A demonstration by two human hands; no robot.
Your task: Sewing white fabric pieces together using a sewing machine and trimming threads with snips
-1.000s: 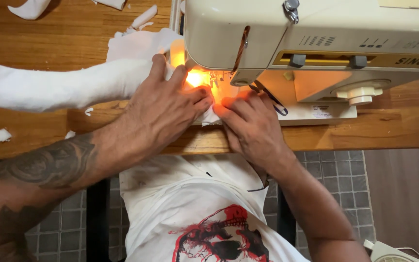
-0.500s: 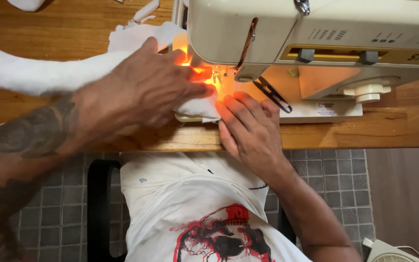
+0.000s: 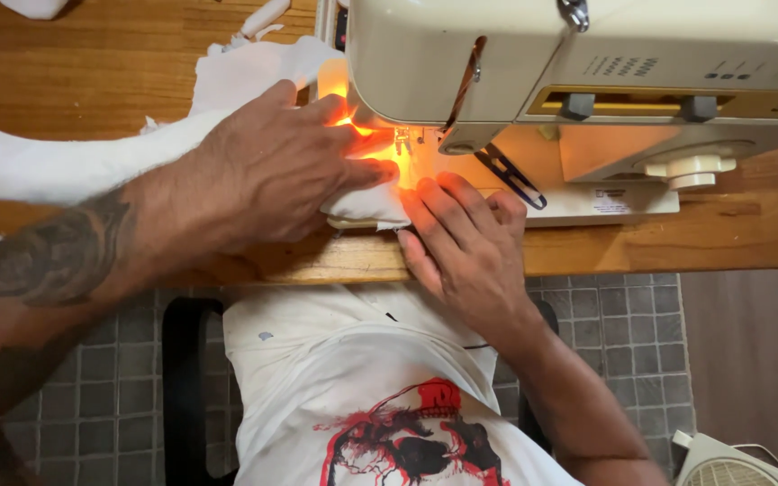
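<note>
white cloth [image 3: 366,205] lies under the head of the cream sewing machine [image 3: 587,72] on the wooden table [image 3: 92,63], its front fold pinned beneath your hands while a long padded length [image 3: 56,166] trails off to your left across the table. your left hand [image 3: 272,175] lies flat and spread on the cloth, fingers pointing toward the lit patch by the needle [image 3: 401,144]; it grips nothing, it only presses down. your right hand [image 3: 461,238] is likewise open and flat, fingertips on the near edge of the cloth just beside the needle, palm resting over the table's front edge. to do this stitch well, keep both hands flat and light so the cloth feeds evenly, and steer rather than push. your left fingertips look very close to the needle, so hold them off to its side and never in its line. let the right hand keep the edge straight against the plate. the trailing length could drag on the seam, so give it slack on the table. keep your white shirt [image 3: 362,378] and forearms clear of the machine's base.
</note>
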